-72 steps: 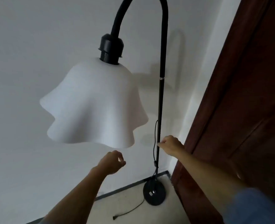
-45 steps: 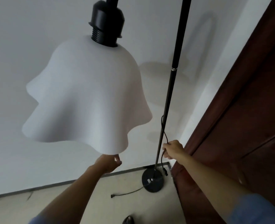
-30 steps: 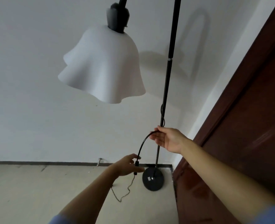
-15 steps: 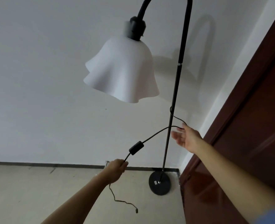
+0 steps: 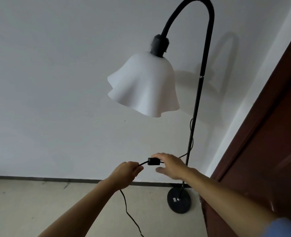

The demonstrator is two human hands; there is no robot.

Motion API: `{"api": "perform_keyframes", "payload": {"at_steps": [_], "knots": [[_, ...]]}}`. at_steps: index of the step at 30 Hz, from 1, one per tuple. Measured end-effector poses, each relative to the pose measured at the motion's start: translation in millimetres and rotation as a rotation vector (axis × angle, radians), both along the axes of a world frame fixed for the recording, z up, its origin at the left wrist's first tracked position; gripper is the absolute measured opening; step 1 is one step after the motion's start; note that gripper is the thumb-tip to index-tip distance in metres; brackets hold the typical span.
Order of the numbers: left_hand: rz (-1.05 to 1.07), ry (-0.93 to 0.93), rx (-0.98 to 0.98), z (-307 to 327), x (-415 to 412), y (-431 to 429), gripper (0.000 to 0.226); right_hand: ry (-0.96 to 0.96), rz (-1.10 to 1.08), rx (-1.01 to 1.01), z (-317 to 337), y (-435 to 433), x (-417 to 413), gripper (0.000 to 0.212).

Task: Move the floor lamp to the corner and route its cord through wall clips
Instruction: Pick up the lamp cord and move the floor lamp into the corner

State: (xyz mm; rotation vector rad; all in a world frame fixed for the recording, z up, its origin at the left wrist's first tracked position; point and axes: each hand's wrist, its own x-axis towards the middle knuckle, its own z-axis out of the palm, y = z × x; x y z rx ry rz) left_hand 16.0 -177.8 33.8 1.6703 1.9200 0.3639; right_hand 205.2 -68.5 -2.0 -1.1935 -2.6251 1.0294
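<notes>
Cord [image 5: 126, 205] pinched in closed left hand [image 5: 125, 173]; right hand [image 5: 171, 165], fingers spread, laid on inline switch [image 5: 153, 161] at 3 o'clock (slack likely gathered for routing).

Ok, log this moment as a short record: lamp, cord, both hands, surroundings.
lamp: floor lamp upright, base on the floor by the wall corner, white wavy shade hanging
cord: black cord runs from the pole through both hands, then trails to the floor
switch: inline switch between the hands
left hand: left hand closed on the cord
right hand: right hand open, fingers at the switch
wall clips: none visible
right side: dark wooden door
</notes>
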Motion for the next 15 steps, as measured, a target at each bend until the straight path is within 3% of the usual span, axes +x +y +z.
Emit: {"api": "perform_keyframes", "payload": {"at_steps": [3,7,11,15], "knots": [[0.014,-0.05,0.001,4.0,-11.1,-6.8,0.04,-0.018,0.036,0.071,-2.2,-8.5,-6.5,0.032],[0.154,-0.198,-0.02,4.4,-27.2,-19.6,0.042,-0.009,-0.045,0.258,1.9,2.8,3.1,0.027],[0.268,-0.344,-0.029,1.2,-43.0,-33.9,0.04,-0.029,-0.431,0.207,-2.0,38.9,42.8,0.022],[0.304,-0.366,-0.043,-3.6,-61.6,-46.4,0.038,0.107,-0.936,-0.035,-4.8,67.9,87.4,0.032]]}}
